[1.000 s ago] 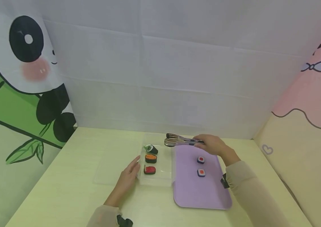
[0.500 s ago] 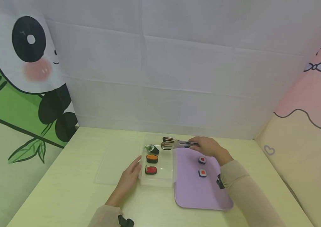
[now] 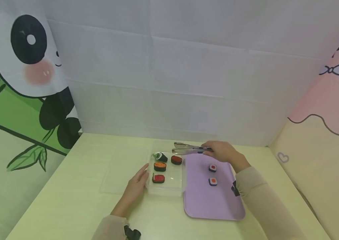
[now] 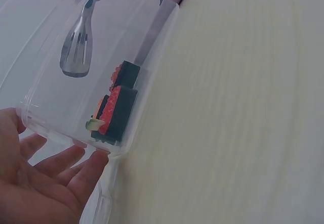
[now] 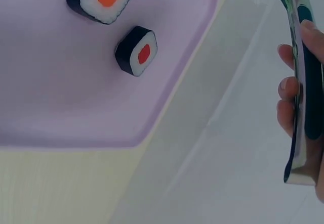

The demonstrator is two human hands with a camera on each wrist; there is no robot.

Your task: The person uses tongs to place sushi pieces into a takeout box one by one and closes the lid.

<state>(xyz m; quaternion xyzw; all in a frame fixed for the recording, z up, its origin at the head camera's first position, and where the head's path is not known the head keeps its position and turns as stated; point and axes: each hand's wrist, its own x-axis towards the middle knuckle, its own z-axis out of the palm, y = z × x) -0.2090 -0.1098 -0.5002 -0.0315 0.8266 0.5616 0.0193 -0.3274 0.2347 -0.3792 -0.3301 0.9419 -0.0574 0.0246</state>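
Observation:
My right hand (image 3: 221, 152) grips metal serving tongs (image 3: 187, 150) by their dark handle. Their slotted heads stand apart, above the back right of a clear plastic container (image 3: 169, 191). Below them in the container sits a red-topped toy sushi piece (image 3: 176, 160). Along its left side stand a hand roll (image 3: 160, 157), an orange-topped sushi (image 3: 160, 167) and a red sushi with a pale-green garnish (image 3: 158, 179). My left hand (image 3: 136, 185) rests its fingers against the container's left wall; the left wrist view shows the fingertips (image 4: 96, 158) at the wall.
A purple tray (image 3: 214, 208) adjoins the container's right side, bearing two rice rolls, one with a red centre (image 3: 212, 167) and one with an orange centre (image 3: 212, 181). A clear lid (image 3: 118, 173) lies left of the container. A white backdrop (image 3: 169, 110) closes off the table's back.
The tongs moved left over the container, then slightly up, and their heads have spread apart. A red-topped sushi piece now shows in the container beneath them. The left hand stays put.

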